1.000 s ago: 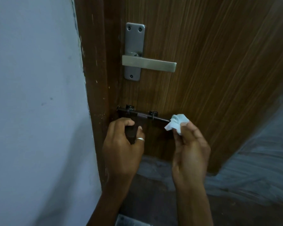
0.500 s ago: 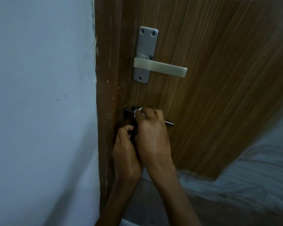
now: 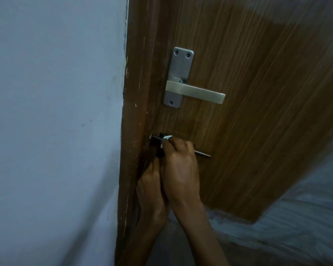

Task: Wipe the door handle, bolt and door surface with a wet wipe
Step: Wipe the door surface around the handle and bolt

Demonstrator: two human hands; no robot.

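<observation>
Right hand (image 3: 181,169) has shifted since a second ago: back then it held the wet wipe (image 3: 168,137) off the bolt's free end, and now it sits on top of the bolt (image 3: 202,153) further left, tucked against the left hand (image 3: 150,189). It's barely budged over the last half second.

Going left to right: the pale wall (image 3: 56,112) fills the left side. Next comes a darker brown strip (image 3: 136,83), which could be the frame or the door's edge, can't say which. The left hand is pressed up against that strip just below the bolt. Its fingers are mostly hidden by the right hand and the shadow, so I can't tell if it's gripping anything.

The right hand's fingers are curled over the bolt with the wipe bunched underneath, and only a small white scrap pokes out by the knuckles. The middle of the bolt is covered. You just get the rod's left tip by a dark bracket, plus the bare right end sticking out past the fingers.

The door handle (image 3: 196,93) sits above, well clear of both hands, with nothing touching it. The wood-grain door (image 3: 267,102) runs off the top and right edges. The floor (image 3: 296,233) at lower right is blurry.
</observation>
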